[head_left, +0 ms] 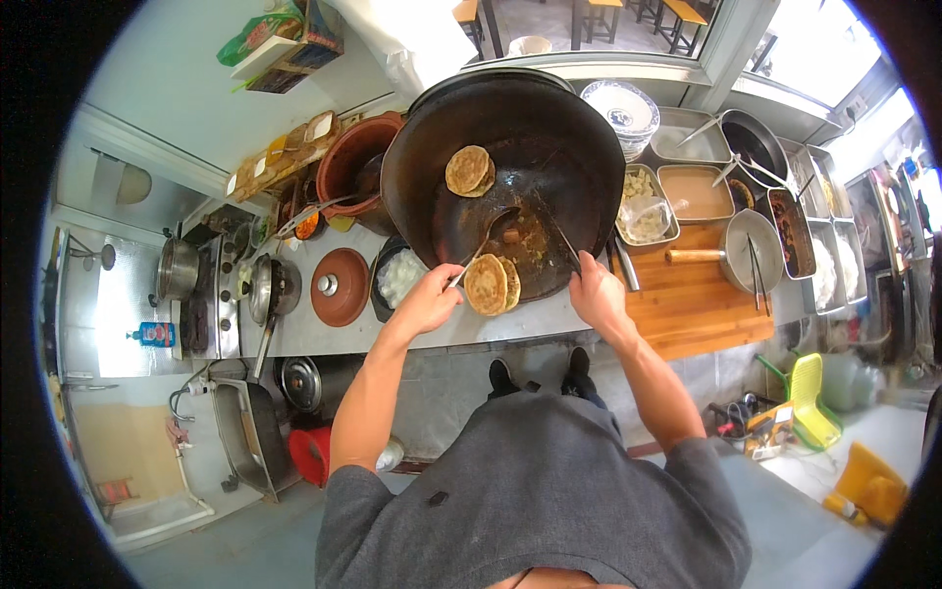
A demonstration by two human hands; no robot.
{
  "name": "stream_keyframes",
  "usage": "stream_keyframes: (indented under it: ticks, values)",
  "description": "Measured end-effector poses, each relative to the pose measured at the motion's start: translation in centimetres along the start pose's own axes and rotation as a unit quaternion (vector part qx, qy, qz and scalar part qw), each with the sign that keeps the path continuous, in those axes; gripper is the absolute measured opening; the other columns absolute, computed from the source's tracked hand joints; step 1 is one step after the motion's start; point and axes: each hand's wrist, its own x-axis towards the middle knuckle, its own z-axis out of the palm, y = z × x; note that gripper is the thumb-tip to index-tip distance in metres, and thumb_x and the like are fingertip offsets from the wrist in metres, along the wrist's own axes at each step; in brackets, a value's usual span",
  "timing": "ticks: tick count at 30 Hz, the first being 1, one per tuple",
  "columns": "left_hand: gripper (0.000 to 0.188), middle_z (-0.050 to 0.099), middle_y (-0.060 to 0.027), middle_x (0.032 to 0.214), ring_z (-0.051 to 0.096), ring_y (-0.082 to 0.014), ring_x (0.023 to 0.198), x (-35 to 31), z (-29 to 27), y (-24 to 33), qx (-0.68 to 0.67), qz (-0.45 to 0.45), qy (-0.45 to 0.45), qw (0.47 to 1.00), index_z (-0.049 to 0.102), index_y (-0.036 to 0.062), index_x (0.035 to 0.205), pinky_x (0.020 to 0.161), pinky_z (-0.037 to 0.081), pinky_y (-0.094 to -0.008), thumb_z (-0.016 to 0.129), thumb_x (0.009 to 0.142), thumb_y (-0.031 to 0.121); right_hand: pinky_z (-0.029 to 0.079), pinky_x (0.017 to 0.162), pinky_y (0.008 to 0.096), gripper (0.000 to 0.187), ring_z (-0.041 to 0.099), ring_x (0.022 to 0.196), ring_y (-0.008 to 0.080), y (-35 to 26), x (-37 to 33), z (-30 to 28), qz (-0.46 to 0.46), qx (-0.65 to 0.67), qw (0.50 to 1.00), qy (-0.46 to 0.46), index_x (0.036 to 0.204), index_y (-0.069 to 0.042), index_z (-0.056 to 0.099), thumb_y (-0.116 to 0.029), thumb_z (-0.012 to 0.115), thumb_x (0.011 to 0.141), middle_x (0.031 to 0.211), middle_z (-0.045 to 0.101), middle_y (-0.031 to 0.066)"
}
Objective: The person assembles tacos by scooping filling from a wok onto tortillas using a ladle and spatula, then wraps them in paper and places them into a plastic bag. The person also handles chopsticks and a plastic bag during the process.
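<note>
Your left hand [429, 299] is closed round a ladle [492, 230], and your right hand [597, 292] grips a thin utensil [562, 236], its far end unclear. One flatbread stack [469, 171] rests up the far left of the big wok [579, 147]; a second stack [487, 285] sits at its near edge. Their upper faces look well browned, so cooking seems advanced; undersides are hidden, and both stacks remain to be lifted out.
</note>
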Motion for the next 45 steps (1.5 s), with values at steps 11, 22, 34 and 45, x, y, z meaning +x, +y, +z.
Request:
stream_keyframes:
  ticks: [11, 22, 34, 45]
  values:
    - [0.039, 0.069, -0.0219, 0.096, 0.069, -0.0409, 0.087, -3.7, -1.3, 0.1, 0.387, 0.13, 0.12, 0.905, 0.072, 0.0023, 0.121, 0.08, 0.056, -0.0487, 0.056, 0.086, 0.004, 0.055, 0.072, 0.0564, 0.022, 0.068, 0.082, 0.0476, -1.8, 0.3, 1.2, -0.033, -0.025, 0.995, -0.086, 0.109, 0.001, 0.054, -0.014, 0.06, 0.093, 0.094, 0.069, 0.027]
    - [0.04, 0.07, -0.0215, 0.102, 0.068, -0.0416, 0.095, -2.8, -1.3, -1.4, 0.379, 0.118, 0.11, 0.911, 0.073, 0.0036, 0.122, 0.085, 0.055, -0.0491, 0.058, 0.085, 0.005, 0.055, 0.071, 0.0566, 0.021, 0.068, 0.079, 0.0481, -1.9, -0.2, 1.1, -0.048, -0.013, 0.998, -0.05, 0.11, 0.001, 0.057, -0.013, 0.059, 0.094, 0.092, 0.069, 0.0277]
    - [0.04, 0.07, -0.0205, 0.105, 0.068, -0.0409, 0.096, -3.3, -1.7, -1.2, 0.378, 0.11, 0.1, 0.914, 0.072, 0.0044, 0.124, 0.085, 0.055, -0.0486, 0.059, 0.086, 0.007, 0.055, 0.076, 0.0573, 0.022, 0.068, 0.084, 0.0485, -2.1, -0.1, 1.4, -0.024, 0.011, 0.997, -0.069, 0.108, 0.001, 0.058, -0.013, 0.06, 0.092, 0.088, 0.07, 0.028]
    - [0.042, 0.072, -0.0253, 0.109, 0.07, -0.0404, 0.098, -3.5, -0.8, -0.4, 0.188, 0.042, 0.156, 0.969, 0.062, 0.001, 0.131, 0.085, 0.054, -0.0461, 0.056, 0.092, 0.013, 0.056, 0.077, 0.0552, 0.026, 0.069, 0.084, 0.0475, -1.3, -0.3, -0.1, -0.042, -0.02, 0.991, -0.124, 0.111, 0.001, 0.061, -0.014, 0.059, 0.09, 0.088, 0.07, 0.0286]
